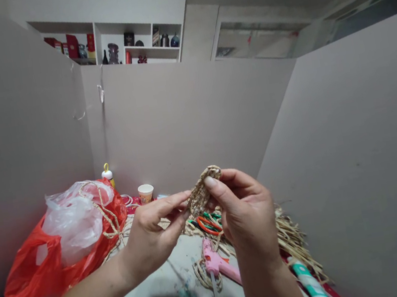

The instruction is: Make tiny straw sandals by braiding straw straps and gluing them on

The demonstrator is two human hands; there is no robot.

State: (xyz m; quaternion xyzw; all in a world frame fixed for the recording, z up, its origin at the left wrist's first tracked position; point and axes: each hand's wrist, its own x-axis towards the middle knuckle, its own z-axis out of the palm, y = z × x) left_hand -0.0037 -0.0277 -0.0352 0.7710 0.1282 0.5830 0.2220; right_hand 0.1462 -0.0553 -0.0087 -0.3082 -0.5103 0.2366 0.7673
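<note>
A small flat piece of braided straw (199, 195) is held up above the table, tilted, with its coiled edge toward me. My right hand (244, 206) pinches it between thumb and fingers from the right. From the left, my left hand (161, 225) grips its lower left edge with the fingertips. Below the hands, a pink glue gun (213, 257) lies on the stained white table (161, 291), with a glue stick pointing toward me. Coiled straw braid (201, 275) sits beside the gun.
At the left stands a red plastic bag (31, 262) with clear plastic (76, 224) and braid on it. Behind are a paper cup (146, 192) and a yellow-white bottle (107, 175). Loose straw (290, 232) and a green-white tube (310, 282) lie right. Grey partitions surround the table.
</note>
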